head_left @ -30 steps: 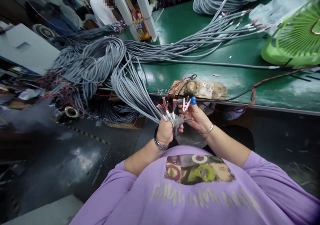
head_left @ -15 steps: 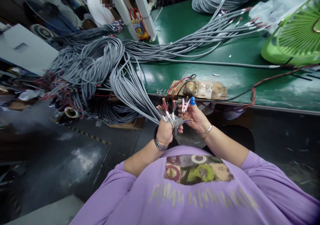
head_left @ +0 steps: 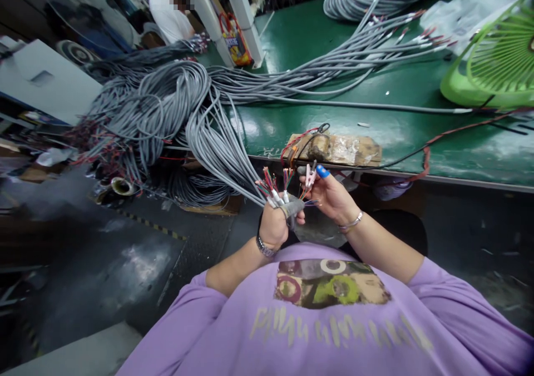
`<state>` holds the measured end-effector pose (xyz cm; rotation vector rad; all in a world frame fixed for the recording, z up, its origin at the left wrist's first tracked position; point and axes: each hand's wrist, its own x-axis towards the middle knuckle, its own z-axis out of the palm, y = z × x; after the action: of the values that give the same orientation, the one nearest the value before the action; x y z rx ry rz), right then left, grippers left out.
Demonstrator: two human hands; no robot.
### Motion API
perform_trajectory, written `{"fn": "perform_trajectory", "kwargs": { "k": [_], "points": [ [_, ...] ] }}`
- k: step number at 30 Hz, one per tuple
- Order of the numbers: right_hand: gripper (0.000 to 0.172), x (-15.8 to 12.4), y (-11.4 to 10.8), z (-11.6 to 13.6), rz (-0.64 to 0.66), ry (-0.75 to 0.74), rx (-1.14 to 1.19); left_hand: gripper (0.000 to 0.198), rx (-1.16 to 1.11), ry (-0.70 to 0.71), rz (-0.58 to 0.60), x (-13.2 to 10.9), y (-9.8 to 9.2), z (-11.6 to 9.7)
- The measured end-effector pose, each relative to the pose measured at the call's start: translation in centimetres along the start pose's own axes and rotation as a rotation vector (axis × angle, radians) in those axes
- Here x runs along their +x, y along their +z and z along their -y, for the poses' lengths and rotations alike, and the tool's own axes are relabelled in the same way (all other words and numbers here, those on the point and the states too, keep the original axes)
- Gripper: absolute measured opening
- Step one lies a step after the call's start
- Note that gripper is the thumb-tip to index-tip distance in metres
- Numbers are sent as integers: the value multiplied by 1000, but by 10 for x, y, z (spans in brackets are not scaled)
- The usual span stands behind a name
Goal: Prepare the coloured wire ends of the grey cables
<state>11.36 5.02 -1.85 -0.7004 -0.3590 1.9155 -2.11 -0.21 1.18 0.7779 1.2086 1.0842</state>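
My left hand (head_left: pixel 275 227) is closed around a bundle of grey cables (head_left: pixel 250 189). The stripped cable ends fan out above the fist as thin coloured wires (head_left: pixel 267 181) with bare copper tips. A grey wrapping (head_left: pixel 294 204) lies across the thumb side of this hand. My right hand (head_left: pixel 334 199) is just to the right, its thumb in a blue finger cover (head_left: pixel 322 171). Between thumb and fingers it pinches a small pinkish-white clip-like piece (head_left: pixel 310 176), close to a few thin wires. Whether the piece touches those wires I cannot tell.
Heaped grey cables (head_left: pixel 158 98) hang over the edge of a green table (head_left: pixel 287 128). On it lie a taped cardboard piece (head_left: pixel 354 149) with red and black leads, a green fan (head_left: pixel 479 81) and a plastic bag (head_left: pixel 467 17). A co-worker (head_left: pixel 169 17) is at the back left.
My right hand has shifted slightly right and down, and the pinkish-white piece in it has turned a little. My left hand keeps its hold on the cables. The whole view has moved slightly.
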Motion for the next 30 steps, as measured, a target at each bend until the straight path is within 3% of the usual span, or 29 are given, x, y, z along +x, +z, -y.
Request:
{"fn": "perform_trajectory", "kwargs": {
  "k": [6,19,30],
  "points": [
    [41,0,2,-2,11,-4,21,28,-1,13,-13,6,5,-1],
    [36,8,-2,-7,36,30,83,28,-12,0,-17,11,7,4],
    [48,4,-1,-1,23,56,93,33,-16,0,-21,4,2,5]
  ]
}}
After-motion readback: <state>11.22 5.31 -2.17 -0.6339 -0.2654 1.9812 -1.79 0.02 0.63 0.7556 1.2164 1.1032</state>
